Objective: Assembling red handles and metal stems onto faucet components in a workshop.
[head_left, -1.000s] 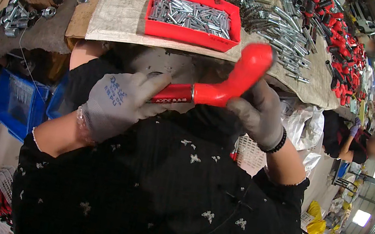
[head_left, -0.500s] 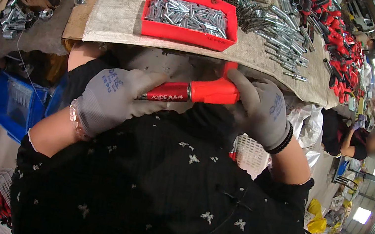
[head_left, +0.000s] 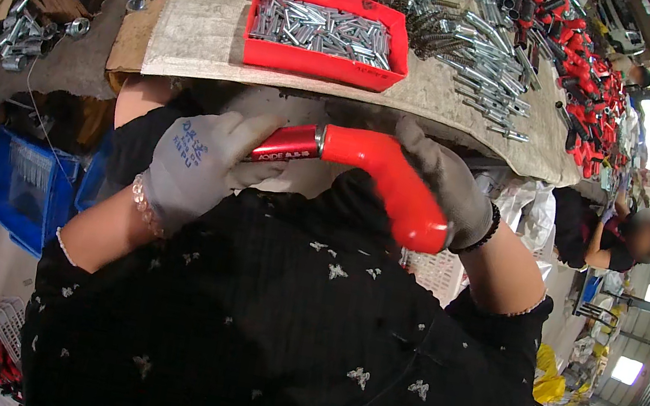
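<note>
"Red bent tool point(head_left: 369, 152): where is it?"

"It is before the surface point(head_left: 198, 33), with the red box point(head_left: 315, 63) at its eleven o'clock. The left hand point(head_left: 203, 155) grasps the straight tube point(head_left: 292, 143); the right hand point(head_left: 456, 183) touches the bent end point(head_left: 419, 222), which points to five o'clock. Whether the right one grips, one cannot tell."

"And what would help?"

"Probably a steady left hold, so the tube does not twist."
</note>
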Available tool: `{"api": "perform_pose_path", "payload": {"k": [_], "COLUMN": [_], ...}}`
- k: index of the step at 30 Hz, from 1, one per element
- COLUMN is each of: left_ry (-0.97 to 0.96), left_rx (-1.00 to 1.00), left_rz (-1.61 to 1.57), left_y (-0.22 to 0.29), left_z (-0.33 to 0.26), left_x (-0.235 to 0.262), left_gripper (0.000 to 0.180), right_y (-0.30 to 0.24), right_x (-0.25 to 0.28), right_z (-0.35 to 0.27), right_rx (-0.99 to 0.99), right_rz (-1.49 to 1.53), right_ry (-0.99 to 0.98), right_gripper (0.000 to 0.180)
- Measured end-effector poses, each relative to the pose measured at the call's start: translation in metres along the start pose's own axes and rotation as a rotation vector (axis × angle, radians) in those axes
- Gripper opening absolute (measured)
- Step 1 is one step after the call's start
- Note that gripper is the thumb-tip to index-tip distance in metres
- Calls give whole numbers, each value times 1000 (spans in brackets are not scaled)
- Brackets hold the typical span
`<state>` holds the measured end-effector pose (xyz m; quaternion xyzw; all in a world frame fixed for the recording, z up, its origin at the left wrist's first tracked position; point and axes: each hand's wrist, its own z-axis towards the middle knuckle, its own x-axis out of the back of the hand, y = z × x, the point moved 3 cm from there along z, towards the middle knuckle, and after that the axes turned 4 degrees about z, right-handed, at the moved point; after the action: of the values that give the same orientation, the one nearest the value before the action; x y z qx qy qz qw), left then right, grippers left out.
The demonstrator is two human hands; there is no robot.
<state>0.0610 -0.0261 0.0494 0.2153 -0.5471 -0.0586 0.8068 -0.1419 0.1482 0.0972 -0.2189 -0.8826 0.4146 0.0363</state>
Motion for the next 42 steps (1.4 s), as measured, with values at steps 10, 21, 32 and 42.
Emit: {"api": "perform_pose_path", "payload": {"k": [10,21,32,42], "left_ry": [-269,-944,-1033,-390], "left_rx": [227,355,316,96], "left_rz": [-768,-1215,-1344,-635], "left_y": [-5,-1,3,18], "left_z": [-3,0,0,9], "left_x": [-10,1,-13,9], "left_gripper": [45,35,42,44], "right_y": [-30,-61,-68,-28], "right_x": [-15,-22,-25,12], "right_z": [-20,-37,-43,-12], "right_rx": [1127,1451,1366,1088], "right_rz": [-751,-1439,-1442,-997], "right_ry": [-98,-231,-312,-119], "right_gripper": [46,44,46,46]}}
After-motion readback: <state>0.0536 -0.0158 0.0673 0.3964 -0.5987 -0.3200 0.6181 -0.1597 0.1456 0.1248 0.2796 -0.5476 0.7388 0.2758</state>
